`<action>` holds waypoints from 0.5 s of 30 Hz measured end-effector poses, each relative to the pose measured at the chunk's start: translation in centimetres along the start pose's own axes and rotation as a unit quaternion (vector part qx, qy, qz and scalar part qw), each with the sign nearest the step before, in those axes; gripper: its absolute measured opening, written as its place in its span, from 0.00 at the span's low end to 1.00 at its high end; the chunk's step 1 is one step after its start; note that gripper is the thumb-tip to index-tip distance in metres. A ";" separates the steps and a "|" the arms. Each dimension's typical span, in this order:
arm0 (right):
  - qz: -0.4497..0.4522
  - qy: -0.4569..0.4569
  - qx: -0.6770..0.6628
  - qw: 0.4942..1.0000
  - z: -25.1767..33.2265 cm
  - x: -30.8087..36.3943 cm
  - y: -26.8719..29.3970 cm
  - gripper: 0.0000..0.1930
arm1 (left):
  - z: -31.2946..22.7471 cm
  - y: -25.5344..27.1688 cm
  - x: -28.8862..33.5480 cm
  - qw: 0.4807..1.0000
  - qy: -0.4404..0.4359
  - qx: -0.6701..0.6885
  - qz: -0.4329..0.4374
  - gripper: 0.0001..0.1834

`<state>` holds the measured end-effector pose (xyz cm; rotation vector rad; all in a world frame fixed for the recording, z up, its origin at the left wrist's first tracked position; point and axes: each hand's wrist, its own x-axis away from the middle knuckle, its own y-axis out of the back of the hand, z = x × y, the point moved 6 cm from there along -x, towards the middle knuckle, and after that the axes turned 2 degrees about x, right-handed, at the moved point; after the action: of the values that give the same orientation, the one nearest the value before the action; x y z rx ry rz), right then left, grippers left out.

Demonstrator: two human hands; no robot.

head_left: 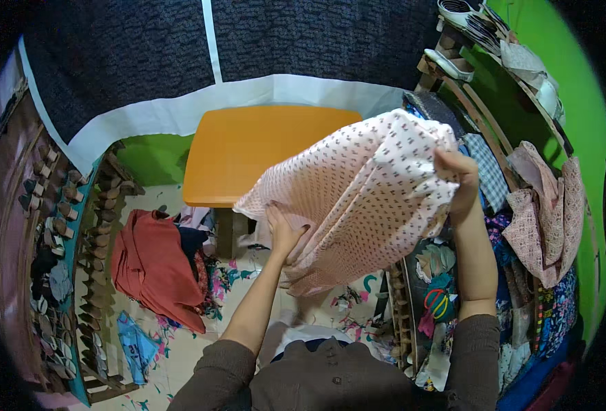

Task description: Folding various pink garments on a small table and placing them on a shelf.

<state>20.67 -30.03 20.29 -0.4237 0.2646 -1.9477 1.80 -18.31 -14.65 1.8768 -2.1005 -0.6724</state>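
A pale pink garment printed with small dark motifs is held up in front of me, slanting from lower left to upper right. Its edge by my right hand looks gathered. My right hand is closed on that upper right end, with the fingers bent over the fabric. Lower down, my left hand grips the left side, its thumb and fingers against the cloth and some fingers partly hidden in the folds. Behind the garment stands an orange tabletop, partly covered by it.
On the floor at left lie a rust-red cloth heap and a blue cloth, among scattered scraps. Racks of shoes line the left side. At right, a wooden rack holds folded clothes and a draped pink cloth. A dark curtain hangs behind.
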 end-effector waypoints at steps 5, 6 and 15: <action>0.338 0.067 -0.116 0.932 3.3 -0.2 2.7 0.19 | -0.8 -1.6 -0.7 0.994 0.092 -0.034 0.050 0.57; 0.278 0.072 -0.107 0.952 2.6 -1.0 0.9 0.17 | 2.7 0.6 -1.9 0.988 -0.061 0.139 0.000 0.38; 0.081 0.112 -0.075 0.987 4.8 -4.4 13.2 0.16 | -3.8 9.8 -5.4 0.919 -0.289 -0.133 0.233 0.15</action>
<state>35.29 -31.26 18.97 -0.2700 0.5775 -1.8208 -4.16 -12.97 -5.93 1.0400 -2.4941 -1.4217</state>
